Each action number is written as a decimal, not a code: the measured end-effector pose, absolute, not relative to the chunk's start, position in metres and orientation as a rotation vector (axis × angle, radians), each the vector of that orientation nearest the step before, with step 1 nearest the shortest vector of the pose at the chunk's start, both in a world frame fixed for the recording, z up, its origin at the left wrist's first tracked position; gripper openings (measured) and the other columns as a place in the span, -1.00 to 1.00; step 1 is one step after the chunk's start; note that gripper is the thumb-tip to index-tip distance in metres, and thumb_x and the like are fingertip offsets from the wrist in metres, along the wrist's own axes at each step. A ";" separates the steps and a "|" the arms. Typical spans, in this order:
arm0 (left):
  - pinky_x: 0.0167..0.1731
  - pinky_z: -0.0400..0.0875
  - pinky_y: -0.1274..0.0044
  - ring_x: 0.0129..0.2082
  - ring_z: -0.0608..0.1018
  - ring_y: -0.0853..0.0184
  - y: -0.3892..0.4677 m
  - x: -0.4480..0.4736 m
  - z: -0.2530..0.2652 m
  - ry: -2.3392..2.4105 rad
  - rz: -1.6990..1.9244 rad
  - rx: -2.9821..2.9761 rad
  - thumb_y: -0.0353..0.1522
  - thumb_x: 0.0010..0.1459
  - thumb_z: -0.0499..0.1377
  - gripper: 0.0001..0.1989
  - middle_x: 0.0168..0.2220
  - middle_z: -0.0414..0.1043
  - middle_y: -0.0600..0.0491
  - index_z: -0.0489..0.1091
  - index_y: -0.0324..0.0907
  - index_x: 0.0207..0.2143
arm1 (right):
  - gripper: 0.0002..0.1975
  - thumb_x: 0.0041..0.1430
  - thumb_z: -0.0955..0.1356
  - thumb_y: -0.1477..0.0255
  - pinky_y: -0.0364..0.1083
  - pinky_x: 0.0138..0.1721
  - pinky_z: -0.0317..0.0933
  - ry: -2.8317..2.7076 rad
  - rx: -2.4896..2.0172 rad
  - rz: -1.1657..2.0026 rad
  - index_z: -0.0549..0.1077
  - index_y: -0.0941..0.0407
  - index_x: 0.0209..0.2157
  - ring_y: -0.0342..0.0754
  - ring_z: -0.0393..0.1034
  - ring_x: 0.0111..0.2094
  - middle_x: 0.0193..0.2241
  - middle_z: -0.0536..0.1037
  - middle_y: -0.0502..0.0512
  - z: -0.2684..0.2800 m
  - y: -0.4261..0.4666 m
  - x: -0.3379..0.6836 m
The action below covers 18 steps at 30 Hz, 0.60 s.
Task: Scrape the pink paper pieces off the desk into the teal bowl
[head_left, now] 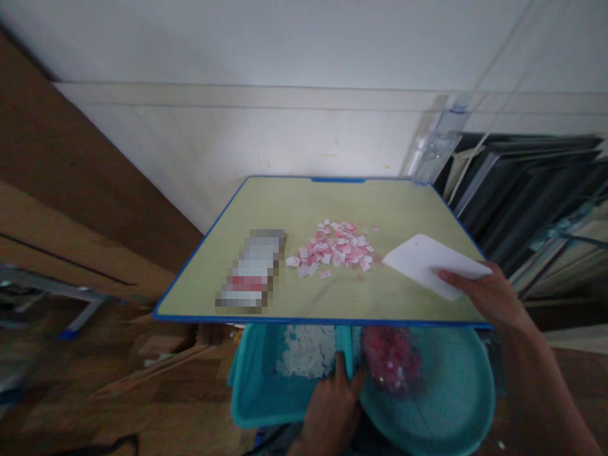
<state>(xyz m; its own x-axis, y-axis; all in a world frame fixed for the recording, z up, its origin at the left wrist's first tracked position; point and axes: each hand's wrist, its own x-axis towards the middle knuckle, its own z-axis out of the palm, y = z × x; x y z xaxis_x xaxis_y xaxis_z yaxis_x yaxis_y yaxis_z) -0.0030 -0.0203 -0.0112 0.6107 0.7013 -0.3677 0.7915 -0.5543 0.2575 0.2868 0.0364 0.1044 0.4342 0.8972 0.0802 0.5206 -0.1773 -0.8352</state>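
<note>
My right hand pinches a flat white sheet with rounded corners, like a plastic scraper, over the right side of the table. To the left of its tip lies a loose pile of small pink and white square pieces. Below the table's front edge, my left hand straddles the rim of a teal rectangular tub, one finger inside and the thumb outside. White flat pieces lie in that tub. Beside it, a round teal basin holds a blurred, shiny red-pink bundle.
The yellowish tabletop has a blue edge and stands against a white wall. A pixelated phone-shaped object lies on its left. Dark flat panels lean at right; a clear plastic tube rises at the back right corner.
</note>
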 end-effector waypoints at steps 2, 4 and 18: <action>-0.28 0.37 0.38 -0.25 0.48 0.21 -0.020 -0.003 -0.009 1.192 -0.321 2.426 -0.50 0.07 0.01 -0.41 0.14 -0.06 -0.21 0.03 0.06 0.14 | -0.69 -0.16 0.43 0.30 -0.10 -0.51 0.26 -1.109 -1.905 0.538 0.52 0.23 -0.38 0.02 0.43 -0.50 -0.45 0.58 0.22 0.103 0.035 0.303; -0.28 0.37 0.38 -0.24 0.48 0.21 -0.020 -0.002 -0.008 1.196 -0.323 2.423 -0.50 0.07 0.01 -0.41 0.15 -0.07 -0.21 0.03 0.05 0.14 | -0.72 -0.14 0.42 0.30 -0.10 -0.55 0.22 -1.114 -1.970 0.501 0.52 0.24 -0.43 0.01 0.41 -0.53 -0.51 0.56 0.23 0.102 0.036 0.313; -0.33 0.39 0.36 -0.29 0.50 0.18 -0.020 -0.003 -0.011 1.184 -0.264 2.483 -0.53 0.05 0.01 -0.40 0.12 -0.01 -0.28 0.03 0.03 0.14 | -0.71 0.06 0.30 0.26 -0.07 -0.24 0.29 -1.650 -1.717 0.615 0.55 0.13 -0.31 0.07 0.45 -0.27 -0.29 0.59 0.12 0.102 0.065 0.287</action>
<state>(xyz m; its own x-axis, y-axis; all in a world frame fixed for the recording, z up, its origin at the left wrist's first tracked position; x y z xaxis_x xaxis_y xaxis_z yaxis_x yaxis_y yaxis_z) -0.0033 -0.0205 -0.0111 0.6280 0.7074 -0.3242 0.7782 -0.5750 0.2528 0.2871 0.0652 0.1019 0.0896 0.9896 0.1127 0.6743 0.0230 -0.7381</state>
